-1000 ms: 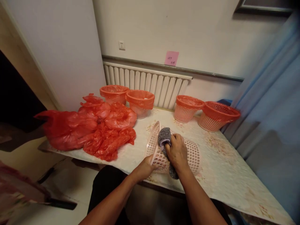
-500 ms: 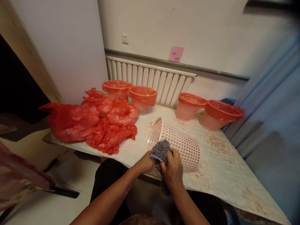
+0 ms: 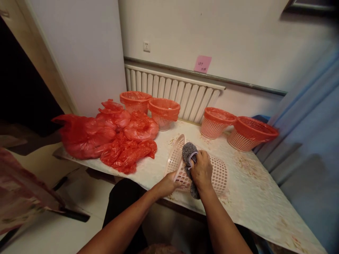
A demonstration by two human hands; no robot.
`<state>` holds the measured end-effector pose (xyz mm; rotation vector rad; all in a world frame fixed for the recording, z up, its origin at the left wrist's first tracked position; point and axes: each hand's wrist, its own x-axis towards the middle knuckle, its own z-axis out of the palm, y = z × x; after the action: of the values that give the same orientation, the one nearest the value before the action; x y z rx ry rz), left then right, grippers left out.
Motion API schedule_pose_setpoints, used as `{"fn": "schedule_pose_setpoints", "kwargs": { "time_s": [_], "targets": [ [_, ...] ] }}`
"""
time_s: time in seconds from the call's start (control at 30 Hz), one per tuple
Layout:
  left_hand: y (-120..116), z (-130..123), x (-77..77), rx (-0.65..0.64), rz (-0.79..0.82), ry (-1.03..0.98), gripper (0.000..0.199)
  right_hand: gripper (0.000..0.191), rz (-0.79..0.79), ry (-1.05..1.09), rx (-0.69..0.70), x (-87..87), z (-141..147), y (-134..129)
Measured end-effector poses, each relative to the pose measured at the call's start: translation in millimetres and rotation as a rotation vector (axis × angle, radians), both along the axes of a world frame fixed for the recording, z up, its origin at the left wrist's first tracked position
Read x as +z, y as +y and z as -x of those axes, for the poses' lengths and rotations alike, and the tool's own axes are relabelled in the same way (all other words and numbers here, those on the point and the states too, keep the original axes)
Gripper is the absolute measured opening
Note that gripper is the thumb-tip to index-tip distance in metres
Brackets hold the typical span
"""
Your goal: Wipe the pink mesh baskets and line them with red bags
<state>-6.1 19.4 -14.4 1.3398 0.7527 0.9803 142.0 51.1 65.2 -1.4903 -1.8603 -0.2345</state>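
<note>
A pale pink perforated plastic wastebasket (image 3: 219, 173) lies on its side on the table, its open mouth facing left. My left hand (image 3: 167, 184) grips the basket's rim at the near side, fingers partly hidden inside the mouth. A grey cloth (image 3: 188, 152) with a light purple edge is bunched in my right hand (image 3: 202, 170), which presses it against the basket's outer side, close to the rim. The cloth's loose end hangs down below the right hand.
Red plastic bags (image 3: 127, 141) lie heaped on the table's left part. Two bag-lined baskets (image 3: 164, 114) stand by the radiator (image 3: 174, 86); two more lined baskets (image 3: 215, 123) stand at the back right. A blue curtain (image 3: 304, 141) borders the right side of the flowered tablecloth (image 3: 259, 197).
My left hand has let go of the cloth and taken the basket's rim. My right hand has moved up and onto the basket's side with the cloth.
</note>
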Motion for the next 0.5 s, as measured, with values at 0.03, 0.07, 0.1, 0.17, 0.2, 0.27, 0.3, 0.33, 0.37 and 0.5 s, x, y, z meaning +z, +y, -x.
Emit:
{"fn": "schedule_pose_setpoints", "kwargs": {
  "time_s": [0.03,0.07,0.1,0.17,0.2,0.27,0.3,0.33,0.37,0.5],
  "targets": [
    [0,-1,2.7,0.006,0.002,0.001,0.044,0.018,-0.003,0.001,0.002,-2.0,0,-3],
    [0,-3,6.3,0.022,0.002,-0.002,0.045,0.020,-0.006,0.001,0.008,-3.4,1,-5],
    [1,-4,10.2,0.040,-0.001,-0.006,0.047,0.020,-0.006,-0.001,0.017,-4.1,0,-8],
    [2,-6,17.4,0.068,-0.022,-0.012,0.049,0.020,0.000,-0.011,0.029,-3.5,-3,-9],
    [3,-6,19.7,0.072,-0.036,-0.008,0.049,0.019,0.007,-0.021,0.027,-2.7,-6,-8],
    [5,-6,20.5,0.074,-0.053,0.020,0.049,0.017,0.027,-0.053,-0.003,-1.5,-19,-1],
    [6,-6,19.1,0.077,-0.058,0.039,0.048,0.015,0.041,-0.074,-0.033,-1.8,-28,3],
    [6,-5,16.9,0.083,-0.060,0.056,0.047,0.014,0.056,-0.093,-0.074,-3.0,-39,9],
    [7,-4,14.5,0.086,-0.061,0.069,0.046,0.014,0.074,-0.109,-0.122,-5.2,-52,14],
    [8,-4,10.5,0.092,-0.076,0.065,0.045,0.013,0.133,-0.105,-0.309,-22.5,-110,23]
  ]
}}
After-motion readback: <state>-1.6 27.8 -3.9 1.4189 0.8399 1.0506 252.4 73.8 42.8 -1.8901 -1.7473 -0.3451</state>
